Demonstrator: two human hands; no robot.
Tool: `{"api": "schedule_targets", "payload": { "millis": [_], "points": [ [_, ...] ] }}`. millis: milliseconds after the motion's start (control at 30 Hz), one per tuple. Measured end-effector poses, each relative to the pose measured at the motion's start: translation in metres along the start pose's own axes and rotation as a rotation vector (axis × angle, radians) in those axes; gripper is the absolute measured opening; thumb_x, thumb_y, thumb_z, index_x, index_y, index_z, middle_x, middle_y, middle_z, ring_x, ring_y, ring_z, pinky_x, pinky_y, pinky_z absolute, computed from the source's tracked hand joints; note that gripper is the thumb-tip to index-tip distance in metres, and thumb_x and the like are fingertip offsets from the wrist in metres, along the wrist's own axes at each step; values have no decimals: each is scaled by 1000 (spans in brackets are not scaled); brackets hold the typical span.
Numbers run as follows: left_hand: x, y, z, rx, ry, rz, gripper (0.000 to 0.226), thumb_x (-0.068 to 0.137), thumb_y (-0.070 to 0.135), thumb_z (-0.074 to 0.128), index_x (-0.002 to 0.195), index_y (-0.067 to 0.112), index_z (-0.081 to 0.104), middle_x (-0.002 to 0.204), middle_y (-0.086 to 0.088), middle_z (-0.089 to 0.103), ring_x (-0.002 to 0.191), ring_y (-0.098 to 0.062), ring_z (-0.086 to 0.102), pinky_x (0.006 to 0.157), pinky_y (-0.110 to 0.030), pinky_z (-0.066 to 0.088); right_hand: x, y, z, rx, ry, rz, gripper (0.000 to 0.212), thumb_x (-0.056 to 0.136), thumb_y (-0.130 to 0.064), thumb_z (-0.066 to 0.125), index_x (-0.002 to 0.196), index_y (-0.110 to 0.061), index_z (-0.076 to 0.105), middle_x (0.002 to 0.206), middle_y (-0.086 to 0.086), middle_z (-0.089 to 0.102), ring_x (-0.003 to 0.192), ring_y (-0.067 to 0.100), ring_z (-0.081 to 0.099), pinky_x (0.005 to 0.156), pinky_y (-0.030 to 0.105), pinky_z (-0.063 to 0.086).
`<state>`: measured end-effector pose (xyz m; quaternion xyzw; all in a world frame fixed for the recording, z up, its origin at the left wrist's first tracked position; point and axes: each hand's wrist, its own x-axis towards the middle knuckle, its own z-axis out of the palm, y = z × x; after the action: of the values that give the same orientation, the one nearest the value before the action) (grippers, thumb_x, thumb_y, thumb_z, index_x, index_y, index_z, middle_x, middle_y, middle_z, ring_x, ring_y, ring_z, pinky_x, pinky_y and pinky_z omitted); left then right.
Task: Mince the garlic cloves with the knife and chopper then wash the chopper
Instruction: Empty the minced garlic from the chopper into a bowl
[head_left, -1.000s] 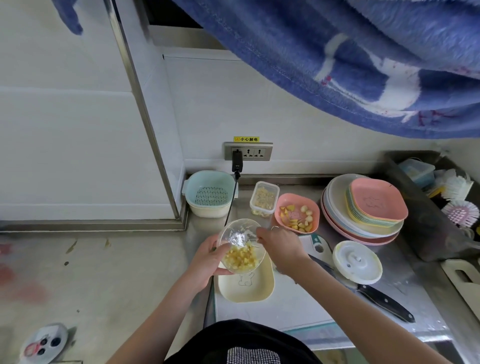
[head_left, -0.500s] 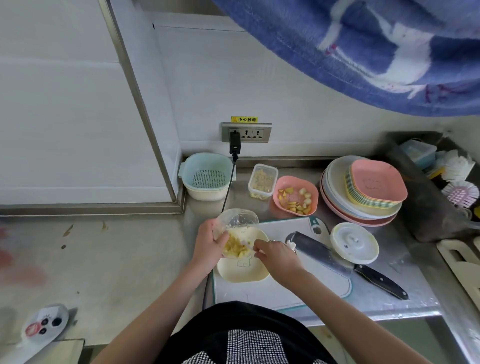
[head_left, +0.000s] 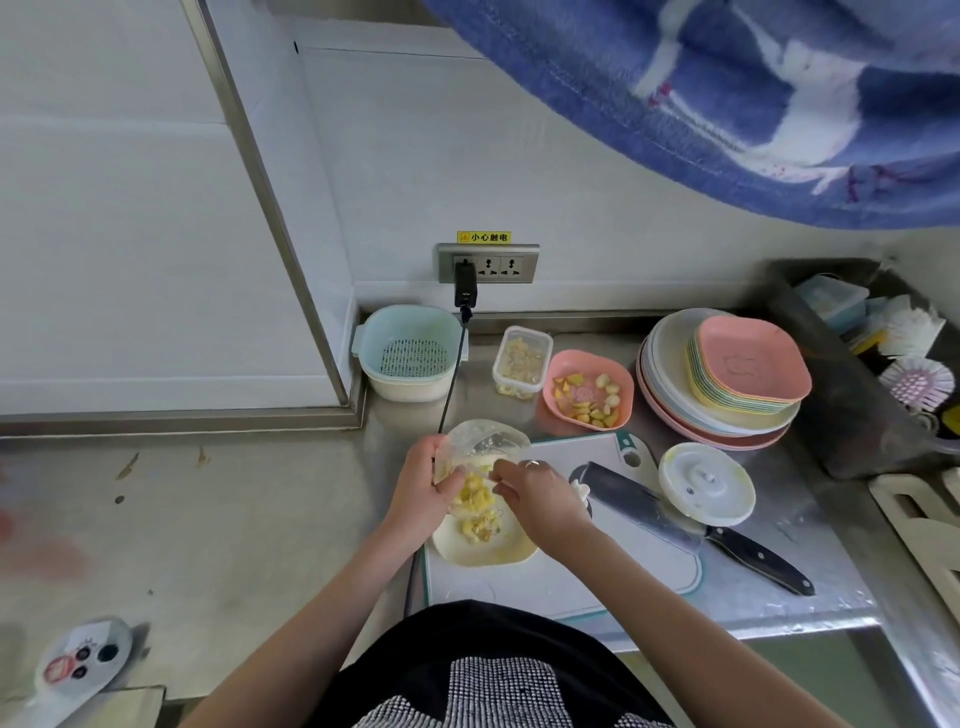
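Emptying step: left hand (head_left: 422, 488) gripped tilted clear chopper bowl (head_left: 480, 457) over yellow dish (head_left: 485, 548) at cutting board's (head_left: 623, 571) left edge; right hand (head_left: 535, 493) fingers curled inside, scraping minced garlic (head_left: 475, 506). Next: washing.

The left hand (head_left: 423, 480) has tipped the chopper bowl (head_left: 480, 449) further, spilling garlic (head_left: 478, 525) onto the yellow plate (head_left: 483, 553).

Soft, even daylight flooding scene; shadows staying faint. Mild glare showing on grey stainless steel counter (head_left: 810, 525). Wide-angle lens bending straight lines near edges. Blue fleece blanket (head_left: 727, 93) and corners blurring slightly.
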<state>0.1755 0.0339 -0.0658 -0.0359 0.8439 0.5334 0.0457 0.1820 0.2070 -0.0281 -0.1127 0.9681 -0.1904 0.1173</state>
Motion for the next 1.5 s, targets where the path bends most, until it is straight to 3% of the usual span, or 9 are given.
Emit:
{"api": "schedule_targets", "payload": {
  "millis": [233,333,467,533,767,967,1133,1367,1500],
  "points": [
    [2,-7,-2,-18,-11,0,43,92,13,61,130,5,45,126,-7,48,119,-23,49,102,-41,43,-29,22,5,-62,-58,4,15,98,-24,46,104,-15,57,87,6,54,81,24,48,66,34,41],
    [4,-6,-1,-54,-1,-37,43,93,20,59,132,9,45,128,-7,50,117,-20,50,100,-40,45,-25,20,-2,54,13,10,13,97,-25,50,102,-15,58,90,9,60,85,28,56,65,36,45],
    [1,-5,-3,-225,-65,-146,49,85,47,62,126,23,48,129,-7,51,111,-26,57,67,-43,60,-5,-4,-6,98,67,-24,16,97,-26,51,106,-16,59,94,10,65,89,28,58,62,35,45],
    [1,-7,-5,-247,-68,-157,57,77,57,61,124,27,49,127,-7,51,109,-27,58,62,-41,60,0,-9,-3,50,41,-9,18,98,-28,48,109,-18,59,98,10,65,93,28,58,59,31,37],
    [4,-9,-4,-171,3,-146,53,84,49,63,129,25,47,126,0,51,109,-22,58,67,-43,60,-23,17,0,-37,-73,4,15,97,-28,47,103,-20,59,93,7,59,94,26,55,69,33,43],
    [4,-11,-1,-182,27,-142,52,84,47,66,127,26,46,126,-3,52,110,-25,59,64,-46,60,-17,25,-17,2,58,-14,16,97,-27,49,104,-15,58,94,7,64,91,28,57,66,36,48],
    [6,-13,1,-179,26,-121,48,87,42,64,127,23,46,127,-5,52,109,-24,60,64,-46,60,8,10,-15,-157,61,-18,16,100,-25,42,109,-15,51,99,10,62,95,31,54,66,34,38],
    [7,-18,-3,-74,116,14,47,86,35,68,124,13,51,118,-2,60,106,-20,60,88,-43,53,-21,25,13,-166,-76,-6,13,98,-24,42,103,-17,51,94,9,60,91,29,55,68,35,43],
    [7,-12,0,-87,132,10,48,87,32,67,126,11,50,121,-3,57,108,-20,58,89,-36,51,-42,34,9,-64,-32,17,18,99,-27,43,102,-14,55,94,7,60,86,29,56,65,34,43]
  ]
}}
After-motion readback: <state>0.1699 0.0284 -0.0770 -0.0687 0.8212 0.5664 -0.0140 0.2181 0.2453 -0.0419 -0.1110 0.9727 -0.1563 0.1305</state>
